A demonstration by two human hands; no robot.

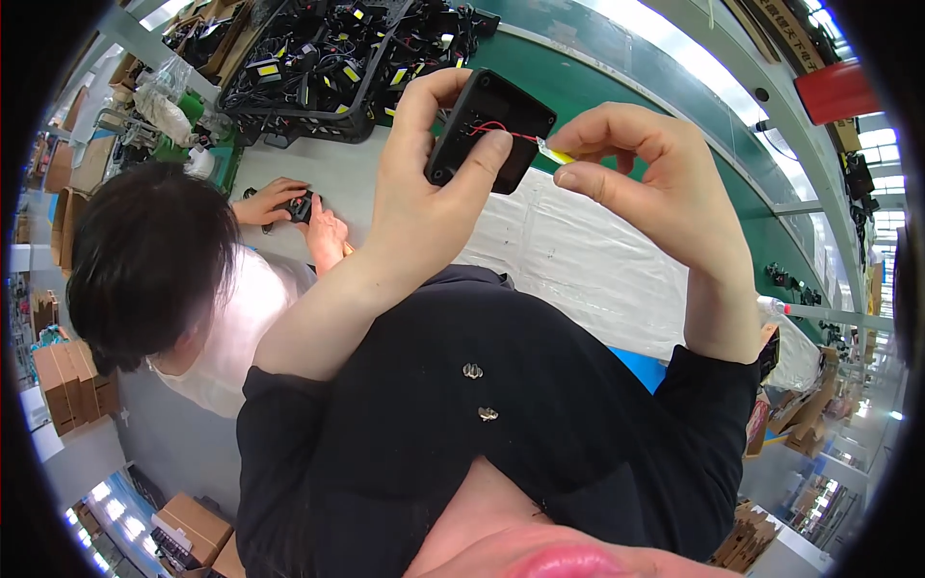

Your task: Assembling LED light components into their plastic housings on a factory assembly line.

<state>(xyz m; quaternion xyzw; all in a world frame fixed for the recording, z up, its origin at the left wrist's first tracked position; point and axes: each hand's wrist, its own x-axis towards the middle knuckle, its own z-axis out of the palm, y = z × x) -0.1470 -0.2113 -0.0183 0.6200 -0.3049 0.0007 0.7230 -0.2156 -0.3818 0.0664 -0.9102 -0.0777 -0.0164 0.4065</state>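
Note:
My left hand (438,169) is closed around a black plastic housing (515,106), its open inner side tilted toward me and the thumb pressed on its near edge. Thin red and dark wires (496,127) run out of the housing to the right. They lead to a small flat strip with a yellow face (554,152), which my right hand (636,164) pinches between thumb and fingers. Both hands are raised above the white-covered table. What the right fingertips cover of the strip is hidden.
A black crate (337,125) full of black wired parts with yellow strips stands at the far left. To my left a co-worker (159,260) in white handles a small black part (300,208). White sheeting (578,260) covers the table. A red cylinder (836,92) hangs at upper right.

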